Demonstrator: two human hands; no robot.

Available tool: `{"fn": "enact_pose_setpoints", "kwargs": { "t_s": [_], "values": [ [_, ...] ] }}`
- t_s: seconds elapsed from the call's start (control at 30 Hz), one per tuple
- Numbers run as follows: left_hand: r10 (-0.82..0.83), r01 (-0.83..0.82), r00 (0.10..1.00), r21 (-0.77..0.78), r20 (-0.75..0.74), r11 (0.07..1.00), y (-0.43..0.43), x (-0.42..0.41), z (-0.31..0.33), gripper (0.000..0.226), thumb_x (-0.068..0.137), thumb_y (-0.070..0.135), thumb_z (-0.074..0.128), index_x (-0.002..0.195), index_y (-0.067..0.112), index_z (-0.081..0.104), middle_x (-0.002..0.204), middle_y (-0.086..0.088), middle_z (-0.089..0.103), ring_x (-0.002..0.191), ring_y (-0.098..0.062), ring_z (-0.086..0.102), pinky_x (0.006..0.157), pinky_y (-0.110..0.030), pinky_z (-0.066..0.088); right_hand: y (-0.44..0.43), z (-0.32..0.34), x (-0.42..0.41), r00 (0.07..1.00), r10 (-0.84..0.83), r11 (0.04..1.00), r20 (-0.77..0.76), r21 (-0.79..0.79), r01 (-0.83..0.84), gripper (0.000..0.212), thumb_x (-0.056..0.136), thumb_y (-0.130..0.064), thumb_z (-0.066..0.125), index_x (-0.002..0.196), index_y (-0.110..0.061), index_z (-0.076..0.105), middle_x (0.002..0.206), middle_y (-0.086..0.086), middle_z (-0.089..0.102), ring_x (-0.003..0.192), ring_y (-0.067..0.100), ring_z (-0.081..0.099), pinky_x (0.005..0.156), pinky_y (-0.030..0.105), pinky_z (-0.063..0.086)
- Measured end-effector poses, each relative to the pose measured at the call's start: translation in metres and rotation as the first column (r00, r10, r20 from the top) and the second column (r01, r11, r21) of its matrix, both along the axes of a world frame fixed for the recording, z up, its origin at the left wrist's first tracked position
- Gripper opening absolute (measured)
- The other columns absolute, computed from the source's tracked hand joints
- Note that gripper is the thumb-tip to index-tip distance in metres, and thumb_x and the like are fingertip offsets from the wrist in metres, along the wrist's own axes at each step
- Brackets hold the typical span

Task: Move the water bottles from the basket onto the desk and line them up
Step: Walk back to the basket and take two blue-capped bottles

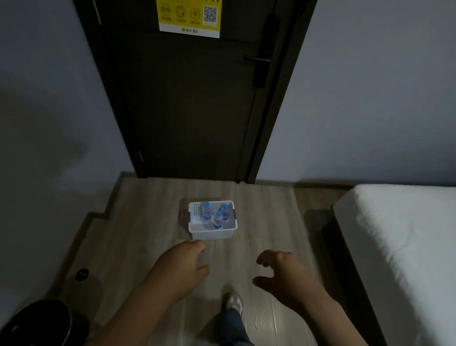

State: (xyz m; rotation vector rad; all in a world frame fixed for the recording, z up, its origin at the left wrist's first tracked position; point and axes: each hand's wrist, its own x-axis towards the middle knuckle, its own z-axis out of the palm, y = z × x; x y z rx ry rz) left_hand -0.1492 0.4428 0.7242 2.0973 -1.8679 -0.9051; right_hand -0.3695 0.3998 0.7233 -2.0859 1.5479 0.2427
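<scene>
Status: task not begun, as I judge it. The white perforated plastic basket [213, 235] sits on the pale wood-plank floor [265, 223], in front of the dark brown door [192, 109]. Three clear plastic water bottles [218, 220] with blue caps stand upright inside it, grouped toward the right and rear. No bottle is out. No desk is in view, so I cannot say where the line-up will go.

Hands: my left hand [182, 269] reaches forward with loosely extended fingers, grasping nothing; its fingertips show just short of the basket's near wall, and I cannot tell how far above it they are. My right hand [284, 271] is held out to the right, fingers spread and slackly hooked, also empty and clear of the basket.

Remaining: all three bottles to lift, carry and set in a row.

Clearances: the floor strip is narrow. A white mattress on a dark bed frame [407, 243] bounds the right side. The grey wall steps in on the left, with a round black bin [32, 330] at the lower left. The basket's raised rim means bottles should come straight up. Open floor lies between basket and my grey shoe [234, 302].
</scene>
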Motion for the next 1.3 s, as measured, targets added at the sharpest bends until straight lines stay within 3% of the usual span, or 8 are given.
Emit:
{"fn": "enact_pose_setpoints", "kwargs": {
  "t_s": [0.2, 0.43, 0.57, 0.7, 0.93, 1.3],
  "values": [
    [0.03, -0.03, 0.999, 0.025, 0.022, 0.999, -0.105, -0.002, -0.008, 0.032, 0.087, 0.04, 0.059, 0.115, 0.025, 0.055, 0.115, 0.008, 0.059, 0.098, -0.008, 0.055, 0.078, -0.019, 0.042, -0.12, -0.013, -0.001, 0.999, 0.007, 0.999, 0.034, -0.037, -0.006, 0.045, 0.084, -0.042, 0.066, 0.126, -0.031, 0.053, 0.122, -0.008, 0.059, 0.102, 0.006, 0.059, 0.083, 0.019, 0.05],
    [0.096, -0.1, 0.994, 0.078, 0.046, 0.992, -0.209, -0.003, -0.019, 0.028, 0.088, 0.033, 0.06, 0.112, 0.018, 0.059, 0.114, 0.003, 0.062, 0.103, -0.014, 0.059, 0.088, -0.028, 0.046, -0.239, -0.029, -0.002, 0.996, 0.06, 0.998, 0.073, -0.031, -0.058, 0.044, 0.087, -0.041, 0.063, 0.127, -0.03, 0.052, 0.121, -0.007, 0.06, 0.106, 0.007, 0.058, 0.087, 0.02, 0.047],
    [0.129, -0.132, 0.991, 0.096, 0.04, 0.987, -0.245, 0.006, -0.041, 0.026, 0.09, 0.031, 0.057, 0.112, 0.018, 0.057, 0.114, 0.002, 0.061, 0.103, -0.014, 0.058, 0.084, -0.022, 0.044, -0.28, -0.051, 0.005, 0.995, 0.042, 0.998, 0.092, -0.042, -0.039, 0.042, 0.089, -0.04, 0.06, 0.128, -0.031, 0.052, 0.12, -0.009, 0.061, 0.105, 0.006, 0.058, 0.083, 0.015, 0.041],
    [0.141, -0.144, 0.989, 0.095, 0.035, 0.985, -0.275, 0.025, -0.076, 0.017, 0.091, 0.028, 0.056, 0.105, 0.018, 0.059, 0.108, 0.002, 0.065, 0.093, -0.009, 0.058, 0.069, -0.011, 0.038, -0.309, -0.08, 0.016, 0.996, 0.025, 1.0, 0.086, -0.009, -0.024, 0.038, 0.091, -0.038, 0.057, 0.128, -0.029, 0.053, 0.121, -0.008, 0.061, 0.106, 0.007, 0.059, 0.087, 0.018, 0.045],
    [0.161, -0.166, 0.985, 0.091, 0.067, 0.982, -0.316, 0.058, -0.16, 0.036, 0.091, 0.033, 0.057, 0.126, 0.022, 0.054, 0.127, 0.002, 0.061, 0.113, -0.012, 0.059, 0.094, -0.019, 0.041, -0.351, -0.151, 0.042, 0.995, -0.025, 1.0, 0.095, 0.012, 0.024, 0.04, 0.091, -0.038, 0.057, 0.13, -0.03, 0.051, 0.122, -0.009, 0.061, 0.104, 0.005, 0.06, 0.084, 0.014, 0.042],
    [0.112, -0.12, 0.992, 0.156, 0.059, 0.98, -0.371, 0.082, -0.332, 0.039, 0.093, 0.033, 0.055, 0.13, 0.021, 0.048, 0.137, 0.0, 0.052, 0.123, -0.014, 0.052, 0.104, -0.024, 0.041, -0.393, -0.318, 0.075, 0.99, -0.067, 0.998, 0.126, 0.003, 0.067, 0.041, 0.092, -0.034, 0.058, 0.132, -0.025, 0.051, 0.128, -0.006, 0.059, 0.112, 0.008, 0.058, 0.09, 0.015, 0.042]
  ]
}}
